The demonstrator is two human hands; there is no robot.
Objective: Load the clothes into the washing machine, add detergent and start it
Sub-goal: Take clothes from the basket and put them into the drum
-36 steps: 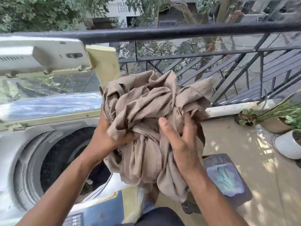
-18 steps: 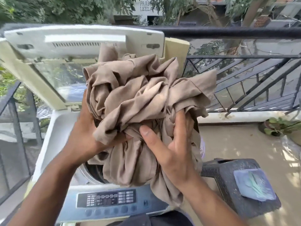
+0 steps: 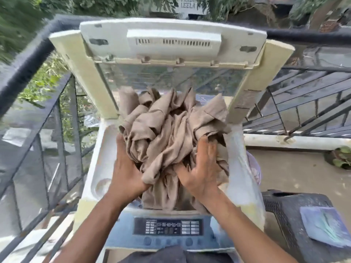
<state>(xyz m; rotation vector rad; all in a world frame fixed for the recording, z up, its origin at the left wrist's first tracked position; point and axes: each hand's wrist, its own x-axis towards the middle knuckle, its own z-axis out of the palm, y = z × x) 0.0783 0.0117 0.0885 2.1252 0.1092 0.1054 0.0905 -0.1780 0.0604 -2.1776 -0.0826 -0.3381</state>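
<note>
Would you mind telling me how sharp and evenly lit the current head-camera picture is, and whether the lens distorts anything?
Head view: motion blur smears the railing at upper left and softens the control panel; the beige clothes and both hands, left hand and right hand, stay fairly sharp; wide-angle distortion bows the railing; dappled sunlight falls on the floor at right.
</note>
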